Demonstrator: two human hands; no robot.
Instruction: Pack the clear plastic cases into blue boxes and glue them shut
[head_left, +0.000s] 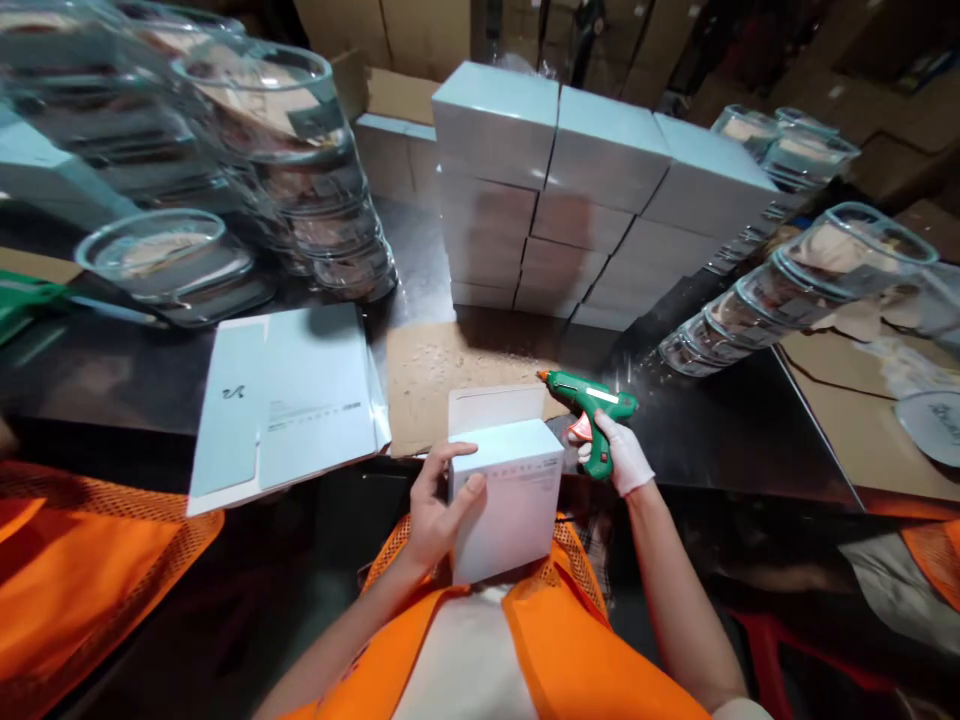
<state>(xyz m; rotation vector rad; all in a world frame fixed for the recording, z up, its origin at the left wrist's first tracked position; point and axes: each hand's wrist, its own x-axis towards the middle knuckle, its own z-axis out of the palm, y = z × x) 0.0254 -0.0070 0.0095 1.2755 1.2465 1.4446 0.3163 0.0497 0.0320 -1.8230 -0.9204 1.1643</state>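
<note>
My left hand (437, 505) grips the left side of a pale blue cardboard box (508, 495) held against my chest, its top flap standing open at the back. My right hand (619, 452), in a white glove, holds a green glue gun (590, 408) by its handle. The gun's orange nozzle points left, just beside the raised flap of the box.
A flat unfolded box blank (289, 400) lies to the left on the dark table (720, 430). Finished boxes (570, 190) are stacked at the back. Stacks of clear plastic lids (300, 170) stand left and lean at right (787, 290). A brown cardboard sheet (427, 375) lies in the middle.
</note>
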